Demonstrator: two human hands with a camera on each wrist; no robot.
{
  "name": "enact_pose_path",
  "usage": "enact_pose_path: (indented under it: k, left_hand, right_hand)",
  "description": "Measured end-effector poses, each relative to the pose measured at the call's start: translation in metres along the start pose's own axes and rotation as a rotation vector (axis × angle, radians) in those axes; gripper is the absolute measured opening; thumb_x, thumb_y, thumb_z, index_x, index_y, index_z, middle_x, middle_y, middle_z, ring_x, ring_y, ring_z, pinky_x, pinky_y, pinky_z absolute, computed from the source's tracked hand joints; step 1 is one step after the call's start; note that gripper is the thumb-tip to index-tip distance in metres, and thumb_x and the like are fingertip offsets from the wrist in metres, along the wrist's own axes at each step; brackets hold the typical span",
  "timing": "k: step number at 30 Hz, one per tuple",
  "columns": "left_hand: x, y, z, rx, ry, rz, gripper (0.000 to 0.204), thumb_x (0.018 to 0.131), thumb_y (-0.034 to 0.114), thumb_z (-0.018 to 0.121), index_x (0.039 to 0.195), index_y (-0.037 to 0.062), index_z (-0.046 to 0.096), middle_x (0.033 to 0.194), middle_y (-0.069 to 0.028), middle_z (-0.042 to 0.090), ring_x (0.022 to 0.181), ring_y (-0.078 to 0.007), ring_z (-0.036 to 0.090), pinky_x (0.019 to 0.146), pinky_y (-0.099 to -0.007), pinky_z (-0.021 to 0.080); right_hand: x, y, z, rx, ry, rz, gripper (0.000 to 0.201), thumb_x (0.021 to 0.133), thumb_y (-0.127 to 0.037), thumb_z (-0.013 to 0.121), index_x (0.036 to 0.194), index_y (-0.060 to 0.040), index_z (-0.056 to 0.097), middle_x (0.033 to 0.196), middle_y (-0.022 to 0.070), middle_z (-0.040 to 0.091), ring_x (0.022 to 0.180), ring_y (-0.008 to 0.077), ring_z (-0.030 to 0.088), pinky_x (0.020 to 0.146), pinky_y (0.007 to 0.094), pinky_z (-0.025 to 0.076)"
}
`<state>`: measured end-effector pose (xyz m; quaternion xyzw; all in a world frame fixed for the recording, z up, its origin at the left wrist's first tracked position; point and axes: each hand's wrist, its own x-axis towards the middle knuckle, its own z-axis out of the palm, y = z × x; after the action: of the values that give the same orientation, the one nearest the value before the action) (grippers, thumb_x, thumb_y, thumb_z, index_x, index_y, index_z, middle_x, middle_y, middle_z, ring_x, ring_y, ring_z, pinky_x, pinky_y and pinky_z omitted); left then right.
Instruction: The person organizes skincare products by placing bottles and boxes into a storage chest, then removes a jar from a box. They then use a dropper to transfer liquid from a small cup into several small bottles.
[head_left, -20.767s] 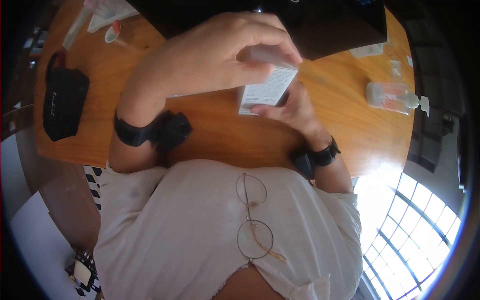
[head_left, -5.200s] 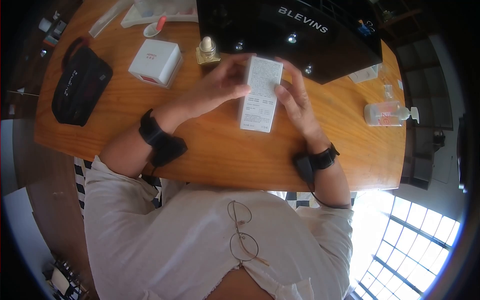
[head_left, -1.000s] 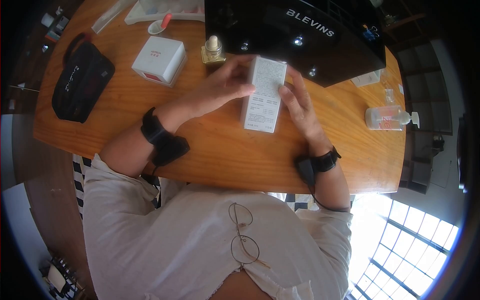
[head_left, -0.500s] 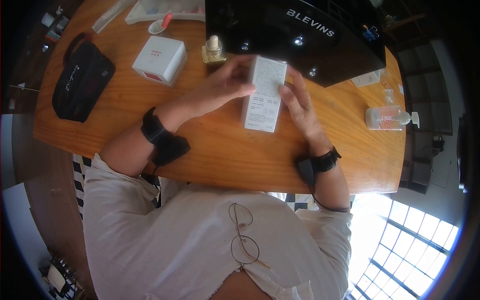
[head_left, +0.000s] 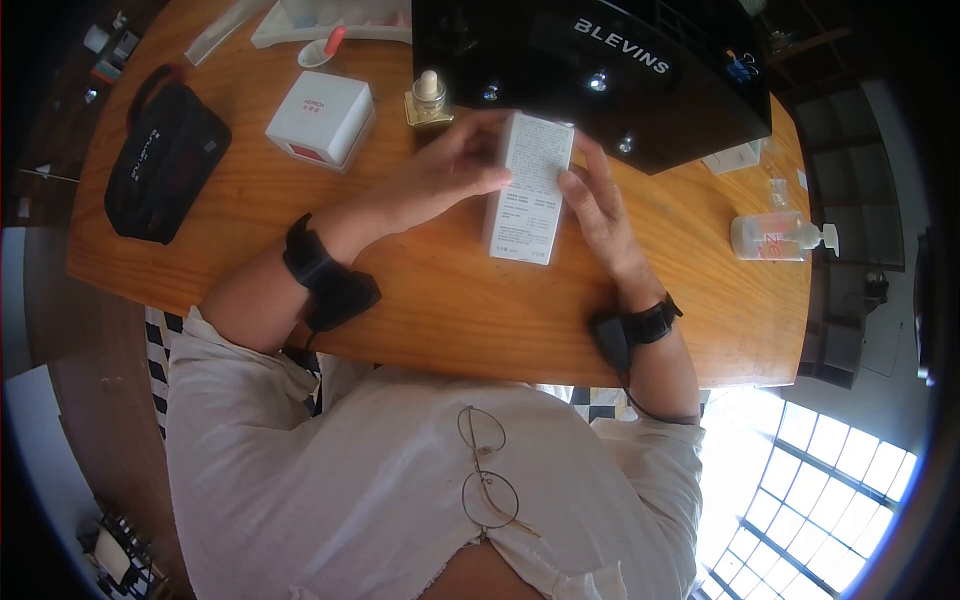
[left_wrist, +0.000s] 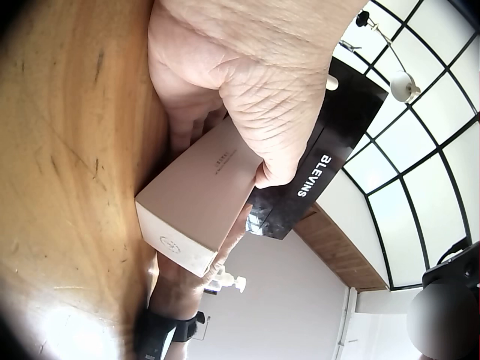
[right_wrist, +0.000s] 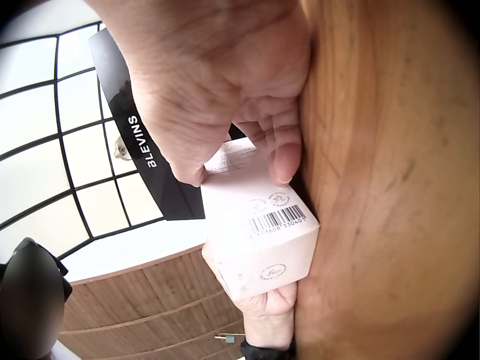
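A white box (head_left: 527, 195) at twelve o'clock from the person, its fine print unreadable, gripped by left hand (head_left: 450, 178) at nine o'clock and right hand (head_left: 600, 210) at three; far fingertips hidden. Black BLEVINS case (head_left: 570, 90), one o'clock, is cut off.

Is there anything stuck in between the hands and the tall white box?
No, nothing that I can see. The left hand and right hand both touch the tall white box, one on each side. The dropper bottle is close by, but it stands past the left hand, not in between.
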<state>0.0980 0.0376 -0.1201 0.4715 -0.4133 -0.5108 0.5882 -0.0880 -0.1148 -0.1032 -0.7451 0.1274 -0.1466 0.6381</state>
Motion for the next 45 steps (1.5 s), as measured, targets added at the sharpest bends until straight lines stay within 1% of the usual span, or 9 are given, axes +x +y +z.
enact_pose_path:
  k: [9, 39, 45]
  left_hand:
    - [0.0004, -0.0009, -0.0006, -0.001, -0.003, -0.001, 0.078, 0.094, 0.034, 0.068, 0.153, 0.0069, 0.025, 0.136, -0.0142, 0.051, 0.131, -0.0234, 0.048, 0.109, -0.0368, 0.041]
    - [-0.0004, 0.0006, -0.0001, 0.039, -0.004, 0.021, 0.081, 0.093, 0.038, 0.067, 0.152, 0.0042, 0.024, 0.134, -0.0148, 0.051, 0.130, -0.0232, 0.049, 0.109, -0.0363, 0.040]
    - [0.0005, -0.0015, -0.0004, 0.023, -0.007, 0.028, 0.080, 0.093, 0.037, 0.068, 0.152, 0.0042, 0.024, 0.133, -0.0147, 0.052, 0.129, -0.0230, 0.049, 0.109, -0.0362, 0.040]
  right_hand:
    - [0.0001, 0.0006, -0.0007, -0.002, -0.006, -0.008, 0.062, 0.104, -0.038, 0.051, 0.152, -0.0072, 0.026, 0.099, 0.0107, 0.068, 0.077, 0.0089, 0.064, 0.065, 0.0209, 0.054]
    - [0.0002, -0.0022, 0.0012, 0.020, -0.004, -0.004, 0.063, 0.104, -0.039, 0.052, 0.152, -0.0081, 0.026, 0.097, 0.0096, 0.068, 0.076, 0.0090, 0.064, 0.064, 0.0212, 0.054]
    - [-0.0004, -0.0025, 0.0014, -0.018, 0.004, -0.012, 0.063, 0.104, -0.040, 0.051, 0.152, -0.0081, 0.027, 0.095, 0.0087, 0.068, 0.074, 0.0083, 0.063, 0.064, 0.0209, 0.053]
